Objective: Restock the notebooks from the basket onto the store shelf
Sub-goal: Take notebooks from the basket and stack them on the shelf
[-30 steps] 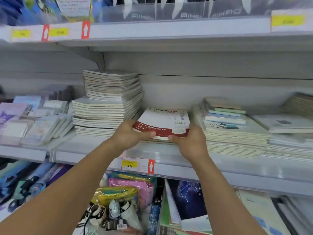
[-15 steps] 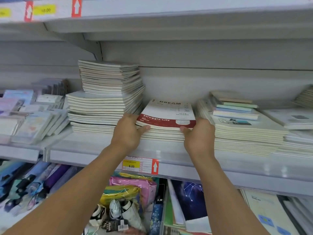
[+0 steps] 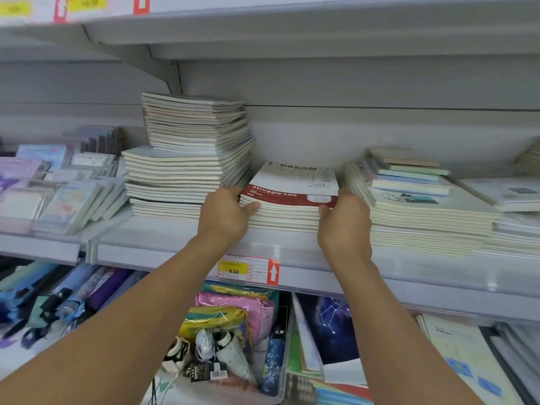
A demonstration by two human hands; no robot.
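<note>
White-and-red notebooks (image 3: 292, 197) are lying flat on the shelf (image 3: 175, 244), long axis running front-to-back, red band facing forward; left hand (image 3: 225, 214) and right hand (image 3: 344, 220) are gripping the stack's front corners.

White notebook (image 3: 295, 182) with dark red band; yellow price tag (image 3: 233, 268) below.

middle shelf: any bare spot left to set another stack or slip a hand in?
Bare strip along the shelf's front lip, ahead of the tall stack. Headroom above the DREAM stack. Its sides are crowded: left hand, right hand, right stack.
</note>
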